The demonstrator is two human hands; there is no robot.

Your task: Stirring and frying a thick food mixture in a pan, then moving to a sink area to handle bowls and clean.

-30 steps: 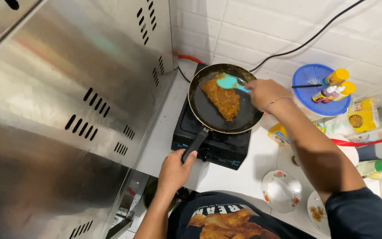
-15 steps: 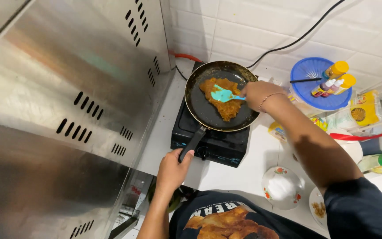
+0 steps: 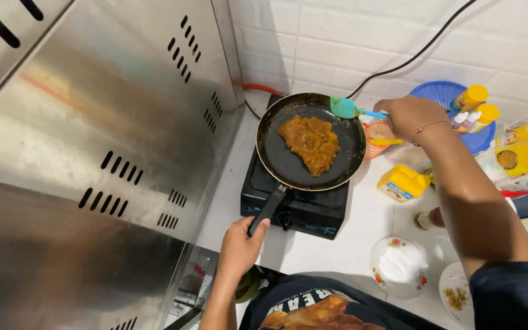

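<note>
A black frying pan [image 3: 288,166] sits on a black single-burner stove [image 3: 304,211]. In the pan lies a flat golden-brown piece of food [image 3: 310,142]. My left hand [image 3: 241,247] grips the end of the pan's black handle [image 3: 268,209]. My right hand [image 3: 407,116] holds a teal spatula [image 3: 344,108], whose head hovers over the pan's far right rim, off the food.
A large steel hood [image 3: 93,153] fills the left. A blue basket [image 3: 441,95] with yellow-capped bottles stands at the back right. A yellow bottle [image 3: 403,182], a white floral bowl [image 3: 398,267] and a small plate [image 3: 456,296] are on the white counter. A black cable [image 3: 417,52] runs up the tiled wall.
My right hand has drawn the spatula off the food toward the pan's right rim. The pan and my left hand have stayed in place.
</note>
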